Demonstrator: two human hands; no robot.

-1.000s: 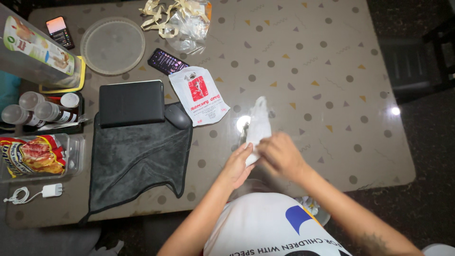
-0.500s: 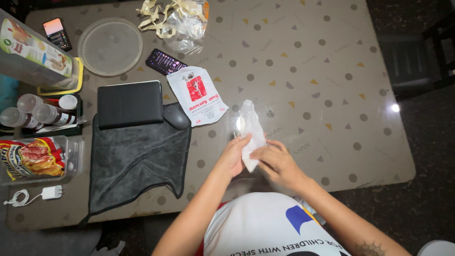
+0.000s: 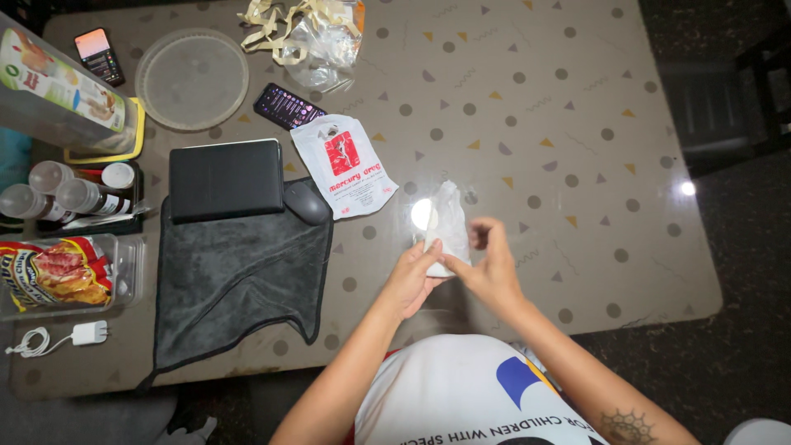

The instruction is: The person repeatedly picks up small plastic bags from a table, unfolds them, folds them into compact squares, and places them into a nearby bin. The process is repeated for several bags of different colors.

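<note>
Your left hand (image 3: 409,278) and right hand (image 3: 492,262) pinch the small translucent white plastic bag (image 3: 447,224) upright over the counter (image 3: 560,148); its top looks unfastened so far.

We are looking down at what reads as a home, most likely a living or dining spot. The table (image 3: 577,165) has a glossy top over a beige cloth patterned with dots and small triangles, a household sort of covering. On it lies an everyday jumble: a remote control (image 3: 288,106), a phone (image 3: 99,56), a black tablet case (image 3: 227,179) with a computer mouse (image 3: 307,203) on a dark grey towel (image 3: 235,280), a white charger with its cable (image 3: 62,336), small bottles (image 3: 58,194), a snack bag in a clear tub (image 3: 58,272), a round plastic lid (image 3: 192,80) and a small white shop bag (image 3: 344,165). A dark chair (image 3: 725,99) stands beside the table on a dark speckled floor (image 3: 741,346).
</note>
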